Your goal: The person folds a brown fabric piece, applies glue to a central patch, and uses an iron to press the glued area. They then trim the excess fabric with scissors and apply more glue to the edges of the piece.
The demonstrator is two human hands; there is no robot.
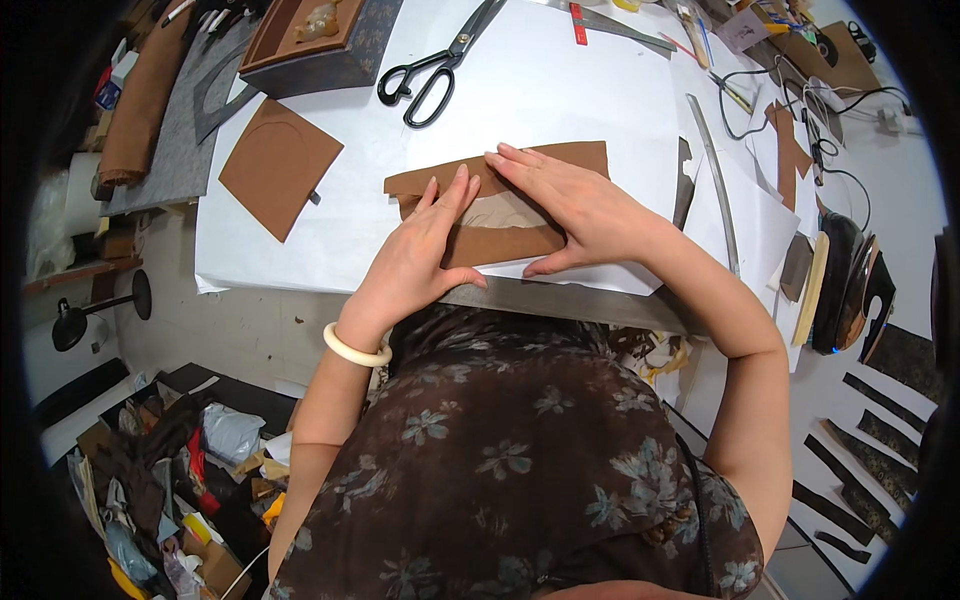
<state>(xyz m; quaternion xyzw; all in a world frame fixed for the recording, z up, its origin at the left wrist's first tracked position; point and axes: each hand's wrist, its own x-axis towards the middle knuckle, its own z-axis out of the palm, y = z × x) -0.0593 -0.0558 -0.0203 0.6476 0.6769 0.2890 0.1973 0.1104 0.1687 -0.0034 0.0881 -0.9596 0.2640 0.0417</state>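
A folded piece of brown fabric or leather (500, 247) lies near the front edge of the white-covered table. Between its folded-in edges shows a strip of lighter tan material (500, 212) with faint marks on it. My left hand (405, 255) lies open on the left end, fingers stretched toward the upper fold and thumb near the lower edge. On the right part rests my right hand (590, 210), also open, its fingertips on the upper fold and its thumb by the lower edge. The palms partly hide the piece.
Black-handled scissors (460, 46) lie beyond the piece. Left of them are a dark box (310, 78) and a brown square piece (280, 165). A long metal ruler (715, 180) lies at right, near cables (740, 125). A brown roll (145, 110) sits far left.
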